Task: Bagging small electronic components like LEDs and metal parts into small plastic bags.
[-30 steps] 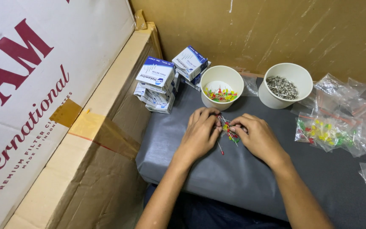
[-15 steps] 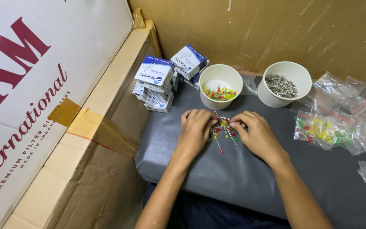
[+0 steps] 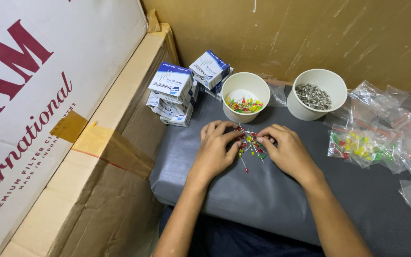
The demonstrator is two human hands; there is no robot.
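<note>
Both hands rest on a dark grey padded surface (image 3: 262, 200). The left hand (image 3: 215, 150) and right hand (image 3: 286, 150) lie close together, fingers curled inward onto a small pile of loose LEDs (image 3: 250, 145) in red, yellow and green with thin wire leads. Fingertips touch the pile; an exact pinch cannot be told. Just beyond the hands stands a white paper cup (image 3: 245, 83) holding more coloured LEDs. Beside it, a second white cup (image 3: 317, 78) holds small grey metal parts. Small plastic bags of LEDs (image 3: 362, 147) lie right; small blue-and-white boxes (image 3: 174, 93) are stacked left.
</note>
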